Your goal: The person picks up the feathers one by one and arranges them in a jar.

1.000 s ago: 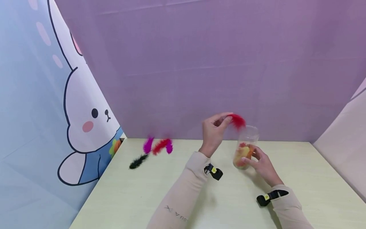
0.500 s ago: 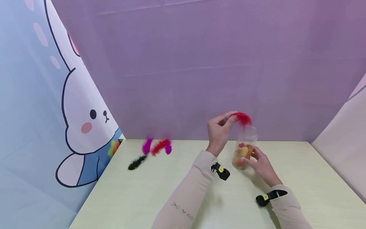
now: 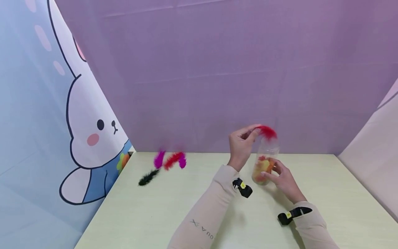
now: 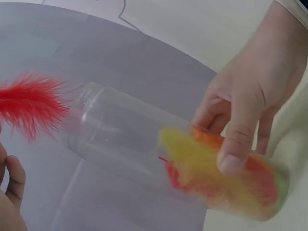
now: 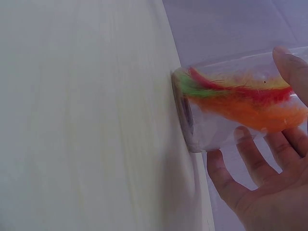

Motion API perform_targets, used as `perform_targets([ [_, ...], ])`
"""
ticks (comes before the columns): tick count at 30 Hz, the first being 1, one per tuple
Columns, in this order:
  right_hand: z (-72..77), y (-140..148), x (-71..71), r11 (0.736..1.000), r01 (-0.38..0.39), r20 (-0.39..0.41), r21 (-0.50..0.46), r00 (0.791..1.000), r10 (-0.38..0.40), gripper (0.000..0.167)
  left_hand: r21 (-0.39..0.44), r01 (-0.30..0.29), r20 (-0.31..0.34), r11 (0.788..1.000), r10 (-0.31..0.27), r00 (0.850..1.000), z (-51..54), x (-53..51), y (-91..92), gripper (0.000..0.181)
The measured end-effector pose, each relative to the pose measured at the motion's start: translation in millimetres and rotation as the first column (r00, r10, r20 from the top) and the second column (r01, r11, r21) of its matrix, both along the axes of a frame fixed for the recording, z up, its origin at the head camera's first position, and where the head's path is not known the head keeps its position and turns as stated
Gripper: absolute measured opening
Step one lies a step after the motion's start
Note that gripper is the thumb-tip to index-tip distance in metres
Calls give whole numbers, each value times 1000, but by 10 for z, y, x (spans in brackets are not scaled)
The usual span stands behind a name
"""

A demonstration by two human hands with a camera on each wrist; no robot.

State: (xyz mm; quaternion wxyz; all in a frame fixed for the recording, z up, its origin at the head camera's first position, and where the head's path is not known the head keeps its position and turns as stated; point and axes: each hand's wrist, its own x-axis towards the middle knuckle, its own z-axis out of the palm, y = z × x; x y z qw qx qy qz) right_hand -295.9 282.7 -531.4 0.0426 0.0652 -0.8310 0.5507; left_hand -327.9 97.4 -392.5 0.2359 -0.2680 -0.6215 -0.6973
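Observation:
A red feather point(image 3: 268, 132) is pinched at one end by the left hand point(image 3: 240, 147), its fluffy end over the mouth of a clear jar point(image 3: 269, 149). In the left wrist view the feather point(image 4: 33, 103) lies at the rim of the jar point(image 4: 130, 134). Round the jar's lower part curl the thumb and fingers of the right hand point(image 3: 285, 180). Yellow, orange, red and green feathers point(image 5: 245, 98) fill the jar's lower part in the right wrist view, where the right hand point(image 5: 274, 192) grips it. The jar's base is at the table surface.
On the table point(image 3: 149, 214) at the left lie a black feather point(image 3: 148, 177), a red feather point(image 3: 173, 160) and two magenta feathers point(image 3: 159, 159). A purple backdrop point(image 3: 199, 76) stands behind, with a rabbit-print cloth point(image 3: 84, 138) on the left.
The left hand has moved to the right with the red feather, from beside the jar's mouth to over it. The right hand has kept its grip on the jar.

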Motion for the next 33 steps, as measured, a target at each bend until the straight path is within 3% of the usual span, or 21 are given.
perform_targets([
  [8,1,-2,8,1000,3,-2,7,1000,-3,81,-77,5,77,997,1,997,-82,4,-22,15],
  [13,2,-9,2,1000,10,23,2,1000,-10,83,-214,-10,92,977,31,995,-106,18,-40,16],
  [22,21,-17,-4,1000,17,51,-12,999,-16,86,-461,-91,51,882,129,990,-136,22,-35,17],
  [33,11,-12,-12,1000,17,36,-2,999,-17,87,-633,-145,-15,761,176,984,-144,23,-51,19],
])
